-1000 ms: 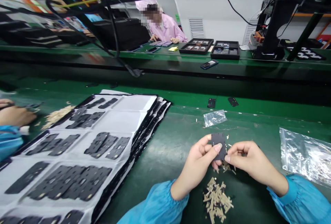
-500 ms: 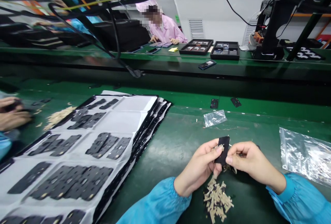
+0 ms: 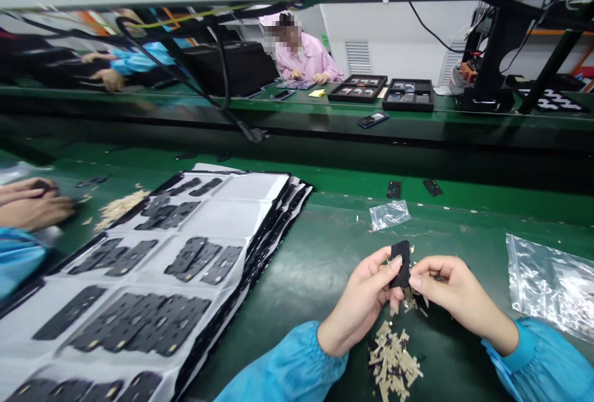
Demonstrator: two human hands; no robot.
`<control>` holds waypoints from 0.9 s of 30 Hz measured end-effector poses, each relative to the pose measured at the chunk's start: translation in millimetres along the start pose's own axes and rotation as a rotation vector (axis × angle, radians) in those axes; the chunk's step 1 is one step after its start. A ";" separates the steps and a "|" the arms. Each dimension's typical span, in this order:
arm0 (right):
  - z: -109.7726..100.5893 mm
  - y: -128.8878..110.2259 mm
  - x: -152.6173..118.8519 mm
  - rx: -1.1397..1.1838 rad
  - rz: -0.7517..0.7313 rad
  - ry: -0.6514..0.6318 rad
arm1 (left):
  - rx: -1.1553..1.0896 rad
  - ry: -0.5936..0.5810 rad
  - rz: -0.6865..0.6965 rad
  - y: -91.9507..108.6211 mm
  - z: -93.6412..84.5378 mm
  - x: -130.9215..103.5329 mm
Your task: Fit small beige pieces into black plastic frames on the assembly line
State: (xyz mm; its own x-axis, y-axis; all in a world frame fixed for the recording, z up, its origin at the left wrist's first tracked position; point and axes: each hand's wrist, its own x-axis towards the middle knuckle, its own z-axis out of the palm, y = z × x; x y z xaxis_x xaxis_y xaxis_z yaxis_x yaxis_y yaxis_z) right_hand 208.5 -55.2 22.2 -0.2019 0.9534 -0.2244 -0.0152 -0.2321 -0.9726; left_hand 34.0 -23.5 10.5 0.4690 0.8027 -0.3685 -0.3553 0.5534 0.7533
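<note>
A small flat black plate (image 3: pixel 400 263) is held upright in my left hand (image 3: pixel 359 297), the thumb pressed on its face. My right hand (image 3: pixel 452 287) is at the plate's right edge, its fingers drawn together; whatever is between the fingertips is too small to make out. Below my hands lies a heap of short beige strips (image 3: pixel 394 362), with more small strips just behind the plate. To the left, a white pocketed sheet (image 3: pixel 223 213) on a thick stack carries rows of black plates (image 3: pixel 139 321).
Two black pieces (image 3: pixel 394 190) and a small clear bag (image 3: pixel 390 215) lie beyond my hands. A larger clear bag (image 3: pixel 552 284) is at the right. Another person's hands (image 3: pixel 37 204) work at the far left beside beige strips (image 3: pixel 120 209). Someone in pink sits across.
The view has shifted slightly, so the sheet and the co-worker's hands appear further right. My left hand still holds the plate, now turned a little, with my right hand beside it.
</note>
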 end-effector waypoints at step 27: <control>4.2 8.2 -5.6 -0.613 -0.364 0.231 | -0.067 0.090 -0.062 -11.2 5.6 -3.5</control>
State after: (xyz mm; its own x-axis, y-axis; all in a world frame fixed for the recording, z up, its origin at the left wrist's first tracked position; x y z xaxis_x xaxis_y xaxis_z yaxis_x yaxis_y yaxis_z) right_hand 205.4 -63.2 15.7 -0.0763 0.9813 0.1769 0.5201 0.1905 -0.8326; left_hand 40.8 -33.7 6.4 0.4186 0.7812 -0.4632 -0.3824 0.6142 0.6903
